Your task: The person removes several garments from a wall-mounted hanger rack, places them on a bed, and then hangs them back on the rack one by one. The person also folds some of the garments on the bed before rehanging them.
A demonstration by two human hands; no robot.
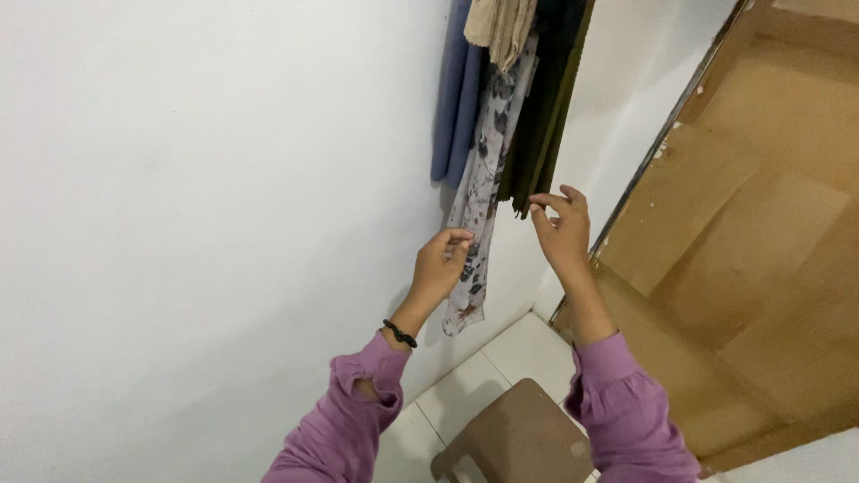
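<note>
The left hand [440, 265] pinches the flowery scarf [479, 192] hanging mid-frame to pull it flat; the right hand [564, 234] fingers [540, 208] pinch at nothing.

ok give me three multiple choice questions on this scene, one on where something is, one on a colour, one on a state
1. Where is the brown stool?
A. on the tiled floor below the hands
B. hung on the wall
C. on the wooden door

2. What colour are the person's sleeves?
A. green
B. pinkish purple
C. white

3. What is the left hand doing?
A. resting flat on the wall
B. holding a cup
C. pinching the floral cloth

Answers:
1 A, the stool stands on the white tiles.
2 B, both sleeves are pinkish purple.
3 C, its fingertips close on the cloth's edge; the right hand is at the dark green cloth.
</note>
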